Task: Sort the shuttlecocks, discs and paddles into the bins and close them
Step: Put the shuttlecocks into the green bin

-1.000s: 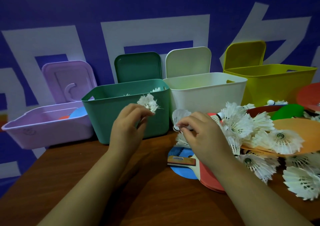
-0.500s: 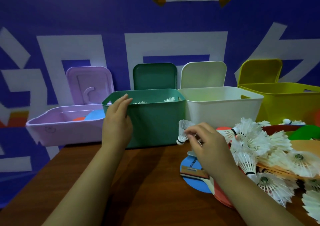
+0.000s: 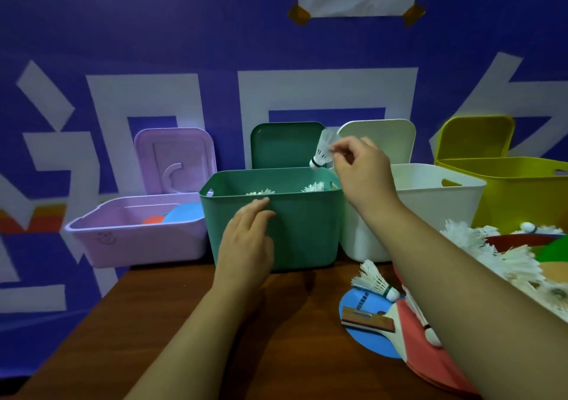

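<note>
Four bins (image 3: 301,233), four lids (image 3: 282,144) and two hands (image 3: 246,246) are counted; the shuttlecocks (image 3: 519,261) are heaped and cannot be counted exactly.

Shuttlecock (image 3: 322,150) pinched in right hand (image 3: 359,166): feathers motion-blurred. Green bin (image 3: 307,230) contents behind front wall, only white feather tips show. White bin (image 3: 430,209) interior hidden. Purple bin (image 3: 138,246): only slivers of orange disc (image 3: 153,220) and blue disc (image 3: 184,212) above rim. Yellow bin (image 3: 522,190), bench's far right corner, cut by frame edge. Shuttlecock heap (image 3: 504,258) and red paddle (image 3: 421,366) at right edge partly under forearm.
</note>
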Tool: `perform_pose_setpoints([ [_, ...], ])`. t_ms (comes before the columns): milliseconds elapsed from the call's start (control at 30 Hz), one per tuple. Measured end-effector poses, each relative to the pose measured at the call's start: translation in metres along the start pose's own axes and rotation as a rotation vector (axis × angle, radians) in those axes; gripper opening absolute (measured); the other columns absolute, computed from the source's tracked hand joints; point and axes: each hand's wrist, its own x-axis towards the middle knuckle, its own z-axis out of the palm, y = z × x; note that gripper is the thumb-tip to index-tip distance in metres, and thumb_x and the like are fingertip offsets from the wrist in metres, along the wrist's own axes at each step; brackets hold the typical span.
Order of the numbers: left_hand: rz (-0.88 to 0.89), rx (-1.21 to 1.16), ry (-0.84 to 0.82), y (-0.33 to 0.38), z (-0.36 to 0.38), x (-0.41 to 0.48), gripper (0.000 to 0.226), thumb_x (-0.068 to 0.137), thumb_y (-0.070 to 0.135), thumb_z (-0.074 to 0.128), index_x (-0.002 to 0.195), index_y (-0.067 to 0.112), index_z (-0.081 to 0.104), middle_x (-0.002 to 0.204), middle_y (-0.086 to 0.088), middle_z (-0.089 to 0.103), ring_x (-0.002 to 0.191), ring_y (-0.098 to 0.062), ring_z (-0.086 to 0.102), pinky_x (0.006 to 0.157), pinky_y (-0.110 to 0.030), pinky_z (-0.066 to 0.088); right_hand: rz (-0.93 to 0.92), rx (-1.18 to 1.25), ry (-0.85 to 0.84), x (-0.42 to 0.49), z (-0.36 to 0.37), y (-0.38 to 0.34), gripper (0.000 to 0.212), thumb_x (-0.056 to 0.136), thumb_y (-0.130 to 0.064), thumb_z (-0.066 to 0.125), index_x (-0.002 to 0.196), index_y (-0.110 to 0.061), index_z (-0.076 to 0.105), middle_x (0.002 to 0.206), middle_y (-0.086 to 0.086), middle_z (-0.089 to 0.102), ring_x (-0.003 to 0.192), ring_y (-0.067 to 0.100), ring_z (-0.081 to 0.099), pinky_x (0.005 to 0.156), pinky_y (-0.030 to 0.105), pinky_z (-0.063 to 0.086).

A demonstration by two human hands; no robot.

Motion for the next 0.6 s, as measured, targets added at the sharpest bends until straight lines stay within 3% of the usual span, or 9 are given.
perform_pose_setpoints([
  [100, 0.051, -0.041, -0.097, 0.004, 0.004, -0.005, 0.047, 0.081, -0.001, 0.065, 0.126, 0.014, 0.066, 0.145, 0.001, 0.056, 0.131, -0.023, 0.053, 0.111, -0.041, 0.045, 0.089, -0.124, -0.184, 0.002, 0.011, 0.015, 0.035, 0.1, -0.01, 0.059, 0.129, -0.023, 0.073, 0.125, 0.003, 0.063, 0.105, 0.021, 0.063, 0.086, 0.024, 0.044],
  [167, 0.079, -0.062, -0.14, 0.006, 0.007, -0.006, 0.045, 0.082, 0.002, 0.063, 0.125, 0.015, 0.065, 0.138, 0.003, 0.057, 0.125, -0.022, 0.055, 0.106, -0.041, 0.047, 0.105, -0.114, -0.178, -0.009, 0.008, 0.023, 0.033, 0.1, -0.008, 0.058, 0.124, -0.024, 0.074, 0.125, 0.001, 0.063, 0.101, 0.018, 0.064, 0.081, 0.022, 0.043],
  [267, 0.106, -0.088, -0.188, 0.011, 0.011, -0.007, 0.043, 0.084, 0.002, 0.061, 0.124, 0.017, 0.064, 0.129, 0.004, 0.058, 0.118, -0.021, 0.056, 0.1, -0.042, 0.05, 0.105, -0.106, -0.16, -0.034, -0.004, 0.03, 0.026, 0.101, -0.011, 0.058, 0.11, -0.027, 0.077, 0.113, -0.005, 0.059, 0.083, 0.011, 0.062, 0.066, 0.013, 0.041],
  [433, 0.099, -0.138, -0.282, 0.025, 0.013, -0.01, 0.035, 0.094, 0.008, 0.057, 0.126, 0.021, 0.065, 0.126, 0.008, 0.059, 0.118, -0.014, 0.056, 0.098, -0.036, 0.051, 0.131, -0.073, -0.182, -0.075, -0.031, 0.042, 0.022, 0.101, -0.017, 0.06, 0.104, -0.032, 0.076, 0.106, -0.016, 0.063, 0.091, -0.003, 0.059, 0.072, 0.012, 0.041],
  [600, 0.103, -0.247, -0.426, 0.045, 0.022, -0.014, 0.025, 0.104, 0.024, 0.052, 0.125, 0.03, 0.063, 0.12, 0.016, 0.06, 0.113, -0.005, 0.056, 0.095, -0.032, 0.052, 0.197, -0.09, -0.229, -0.106, -0.067, 0.058, 0.021, 0.099, -0.02, 0.064, 0.1, -0.036, 0.077, 0.086, -0.016, 0.071, 0.077, 0.003, 0.063, 0.066, 0.021, 0.046],
])
